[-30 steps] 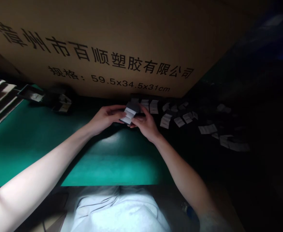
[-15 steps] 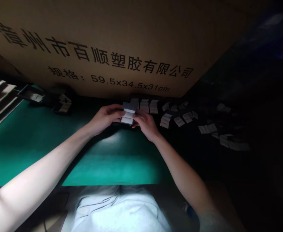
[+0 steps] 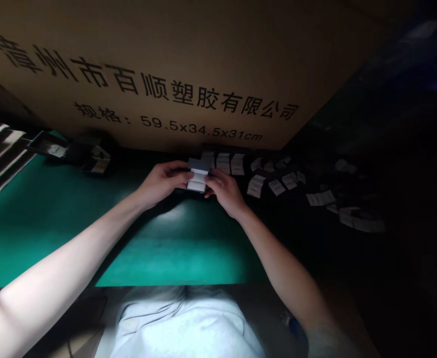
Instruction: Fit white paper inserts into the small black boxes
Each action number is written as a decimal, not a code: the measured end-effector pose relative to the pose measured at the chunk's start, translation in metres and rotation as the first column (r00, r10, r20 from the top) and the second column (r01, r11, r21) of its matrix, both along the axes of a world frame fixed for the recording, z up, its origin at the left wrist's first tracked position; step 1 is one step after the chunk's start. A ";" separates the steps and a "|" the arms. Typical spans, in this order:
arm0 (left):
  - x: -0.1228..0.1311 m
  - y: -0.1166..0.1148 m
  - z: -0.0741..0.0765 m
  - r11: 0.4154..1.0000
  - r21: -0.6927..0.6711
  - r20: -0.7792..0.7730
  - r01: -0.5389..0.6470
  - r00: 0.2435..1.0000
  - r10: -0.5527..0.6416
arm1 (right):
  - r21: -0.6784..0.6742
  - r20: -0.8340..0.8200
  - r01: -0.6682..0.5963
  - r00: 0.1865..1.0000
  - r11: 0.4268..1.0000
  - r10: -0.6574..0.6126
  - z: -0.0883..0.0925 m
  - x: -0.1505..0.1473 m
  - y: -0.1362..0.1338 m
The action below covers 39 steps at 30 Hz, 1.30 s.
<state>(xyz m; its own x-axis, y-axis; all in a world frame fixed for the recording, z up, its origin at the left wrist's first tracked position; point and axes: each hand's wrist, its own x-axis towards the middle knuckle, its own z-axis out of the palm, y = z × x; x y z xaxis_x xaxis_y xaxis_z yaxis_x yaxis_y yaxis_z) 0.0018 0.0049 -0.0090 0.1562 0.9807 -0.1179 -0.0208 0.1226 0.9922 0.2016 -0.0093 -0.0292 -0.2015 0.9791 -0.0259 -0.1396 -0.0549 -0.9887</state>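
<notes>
Left hand [image 3: 161, 184], right hand [image 3: 225, 191] grip folded card [image 3: 198, 179], apparently.

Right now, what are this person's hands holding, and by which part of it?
The left hand and right hand hold a small white-and-grey folded card between them, its left side in the left fingers and its right side in the right fingers.

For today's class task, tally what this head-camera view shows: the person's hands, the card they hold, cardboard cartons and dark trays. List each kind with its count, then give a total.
Hands: 2 (left hand, right hand)
Cards held: 1 (folded white-and-grey card)
Cartons: 1 (printed cardboard carton)
Trays: 2 (dark tray, dark tray)
Total: 6
</notes>
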 end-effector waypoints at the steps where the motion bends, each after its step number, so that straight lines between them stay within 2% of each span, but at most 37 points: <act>1: 0.000 0.000 0.000 1.000 -0.001 -0.002 0.002 1.000 -0.002 | -0.002 0.000 0.003 1.000 1.000 -0.003 0.000 0.000 0.000; 7: 0.001 -0.001 0.002 1.000 0.015 -0.023 0.025 0.999 -0.024 | 0.012 0.025 0.006 1.000 1.000 -0.007 0.003 -0.001 -0.003; 15: 0.002 -0.003 0.011 0.994 0.042 -0.089 0.100 0.991 -0.096 | 0.042 0.089 -0.014 0.996 0.999 0.010 -0.005 0.001 -0.006; 24: 0.001 -0.002 0.005 0.993 0.055 -0.066 0.102 0.993 -0.099 | 0.022 0.091 -0.027 0.996 0.999 0.025 -0.002 0.000 -0.006; 33: 0.003 -0.004 0.009 0.992 0.055 -0.049 0.116 0.992 -0.113 | 0.007 0.079 -0.012 0.997 1.000 0.012 0.003 0.000 -0.006; 39: 0.002 -0.001 0.001 0.993 0.081 -0.026 0.091 0.996 -0.089 | -0.012 0.082 -0.010 0.997 1.000 0.011 0.004 -0.002 -0.004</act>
<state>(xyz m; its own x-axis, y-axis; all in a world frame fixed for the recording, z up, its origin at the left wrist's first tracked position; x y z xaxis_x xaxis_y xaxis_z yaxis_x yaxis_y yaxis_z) 0.0039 0.0041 -0.0085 0.2426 0.9692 -0.0418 0.0093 0.0408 0.9991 0.1999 -0.0138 -0.0256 -0.2082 0.9766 -0.0540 -0.0573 -0.0673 -0.9961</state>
